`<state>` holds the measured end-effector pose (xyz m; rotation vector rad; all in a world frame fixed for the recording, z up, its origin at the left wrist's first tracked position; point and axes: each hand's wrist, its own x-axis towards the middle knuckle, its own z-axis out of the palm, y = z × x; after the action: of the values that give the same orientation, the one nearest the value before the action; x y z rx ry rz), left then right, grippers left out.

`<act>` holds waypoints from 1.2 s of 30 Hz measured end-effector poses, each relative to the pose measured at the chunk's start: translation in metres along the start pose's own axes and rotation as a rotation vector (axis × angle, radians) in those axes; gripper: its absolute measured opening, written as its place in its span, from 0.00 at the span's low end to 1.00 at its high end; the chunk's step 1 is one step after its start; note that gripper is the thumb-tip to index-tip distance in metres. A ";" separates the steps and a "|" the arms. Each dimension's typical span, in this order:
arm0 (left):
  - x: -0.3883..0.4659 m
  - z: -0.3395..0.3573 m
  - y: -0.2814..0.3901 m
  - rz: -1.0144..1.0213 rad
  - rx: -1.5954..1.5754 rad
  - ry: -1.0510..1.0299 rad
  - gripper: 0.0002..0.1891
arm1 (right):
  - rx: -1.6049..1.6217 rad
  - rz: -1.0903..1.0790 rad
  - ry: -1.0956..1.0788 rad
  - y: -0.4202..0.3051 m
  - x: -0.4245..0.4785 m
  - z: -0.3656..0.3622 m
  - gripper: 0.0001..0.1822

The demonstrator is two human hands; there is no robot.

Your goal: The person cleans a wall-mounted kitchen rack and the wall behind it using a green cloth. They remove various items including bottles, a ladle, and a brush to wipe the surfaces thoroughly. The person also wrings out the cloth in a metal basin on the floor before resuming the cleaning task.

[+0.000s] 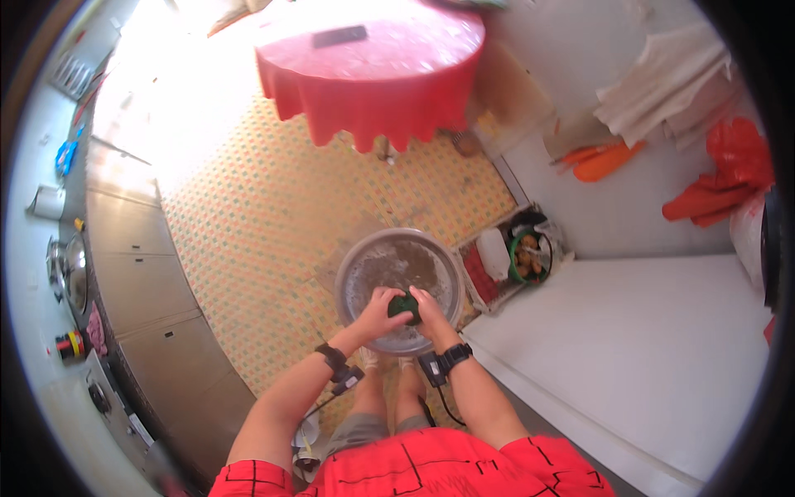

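Below me a round grey basin [460, 292] holds murky, sudsy water. Over its near half, my left hand [380, 314] and my right hand [430, 314] grip a dark green object [404, 307] between them, one from each side. It looks rounded, and the fingers cover part of it, so I cannot tell exactly what it is. Both wrists wear black straps with small devices, and a cable runs from each.
A round table with a red cloth [372, 112] stands ahead, a dark flat object on it. Right of the basin is a crate [490, 305] with a green basket of potatoes [528, 258]. A white surface [621, 348] lies at right, steel cabinets [146, 292] at left.
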<state>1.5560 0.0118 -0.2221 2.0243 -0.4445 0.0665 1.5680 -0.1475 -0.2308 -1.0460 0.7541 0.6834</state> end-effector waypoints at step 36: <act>-0.574 -0.058 0.442 -0.714 0.010 1.475 0.30 | -0.999 -0.275 -1.593 0.316 -0.511 0.151 0.21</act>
<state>0.8805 0.0408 0.0448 1.5084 1.1653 1.0033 1.0596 0.0326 0.0731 -1.0261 -1.2030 1.3709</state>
